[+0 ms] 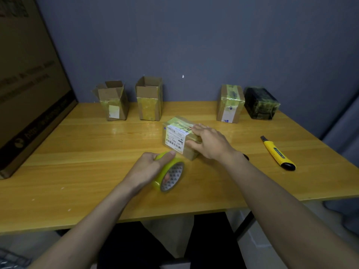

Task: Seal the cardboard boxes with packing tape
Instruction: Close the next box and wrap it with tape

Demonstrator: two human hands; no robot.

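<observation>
A small cardboard box (175,137) with a white shipping label lies on its side at the middle of the wooden table (77,171). My right hand (208,141) lies on the box's right part, fingers over its top and thumb against its near side. My left hand (150,167) grips a roll of yellowish packing tape (170,174) just in front of the box, thumb over the roll's rim, the roll standing on edge. Two open-topped boxes (113,101) (149,99) stand at the back left. A taped box (230,103) and a dark wrapped box (261,103) stand at the back right.
A yellow and black utility knife (277,153) lies on the table to the right of my right arm. A large flat cardboard carton (29,84) leans against the wall at the left. The grey wall runs close behind the boxes.
</observation>
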